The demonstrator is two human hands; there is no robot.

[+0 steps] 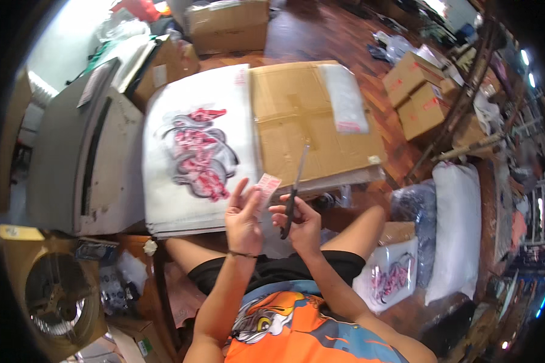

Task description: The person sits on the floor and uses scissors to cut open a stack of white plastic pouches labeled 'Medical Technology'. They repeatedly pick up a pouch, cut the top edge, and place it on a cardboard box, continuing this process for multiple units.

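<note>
My left hand (244, 219) pinches a small white label with red print (269, 185) between thumb and fingers. Close beside it, my right hand (301, 225) grips black-handled scissors (292, 202), their thin metal blades pointing up and away from me. Whether the blades are parted is too blurred to tell. Beyond my left hand lies a white plastic bag (163, 142) printed with a pink and black graphic, flat on the work surface. Right of it, a brown cardboard sheet (290, 121) with a strip of tape carries a clear plastic bag (344, 100) at its far right.
A large grey panel-like case (63, 151) stands at the left, above a fan in a yellowish frame (18, 266). Stacked cartons (415, 85) sit on the wooden floor at right. Nearer are a long white sack (457, 230) and a packed graphic bag (387, 281).
</note>
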